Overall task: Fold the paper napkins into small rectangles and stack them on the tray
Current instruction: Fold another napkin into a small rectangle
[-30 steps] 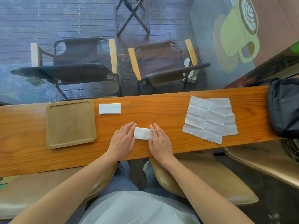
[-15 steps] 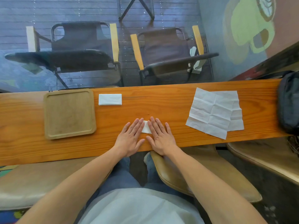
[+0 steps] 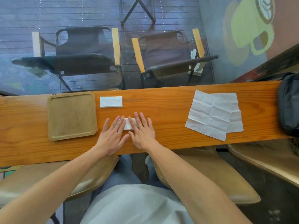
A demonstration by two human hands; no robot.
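A small folded white napkin [image 3: 128, 124] lies on the wooden counter [image 3: 169, 109], mostly covered by my fingers. My left hand [image 3: 113, 135] and my right hand [image 3: 142, 130] lie flat side by side, fingers spread, pressing down on it. Another folded napkin [image 3: 111, 102] rests just right of the square wooden tray [image 3: 53, 117], which holds nothing. Unfolded creased napkins [image 3: 213, 113] lie overlapped at the right of the counter.
A dark bag [image 3: 288, 104] sits at the counter's right end. Behind the counter a glass pane shows two folding chairs [image 3: 90, 50] outside. Tan stool seats [image 3: 202, 175] stand below the counter's near edge.
My hands went from holding the folded napkin's ends with fingertips to lying flat over it, covering most of it. The view shifted slightly downward.
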